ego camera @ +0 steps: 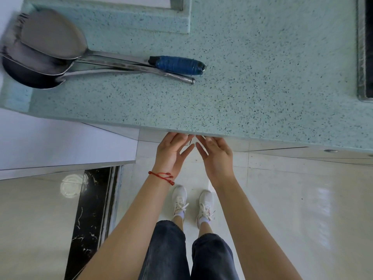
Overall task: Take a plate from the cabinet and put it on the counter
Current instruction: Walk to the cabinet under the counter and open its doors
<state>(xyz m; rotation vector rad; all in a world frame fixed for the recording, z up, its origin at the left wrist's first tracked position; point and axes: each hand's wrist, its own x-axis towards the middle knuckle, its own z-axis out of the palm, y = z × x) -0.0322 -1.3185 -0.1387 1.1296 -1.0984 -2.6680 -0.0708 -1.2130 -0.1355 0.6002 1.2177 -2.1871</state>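
Note:
A speckled pale-green counter [242, 81] fills the upper part of the head view. Both hands reach forward just below its front edge, side by side and almost touching. My left hand [172, 151], with a red string at the wrist, has its fingers spread and holds nothing. My right hand [216, 156] is likewise spread and holds nothing. Their fingertips disappear under the counter's overhang. White cabinet fronts [282, 147] show beneath the edge. No plate is in view.
Large metal ladles [50, 49] lie at the counter's left, one with a blue-taped handle [179, 64]. A dark recess [365, 47] sits at the counter's right edge. A white surface [60, 146] and a black marble strip [92, 215] are at left; glossy tile floor [292, 209] below.

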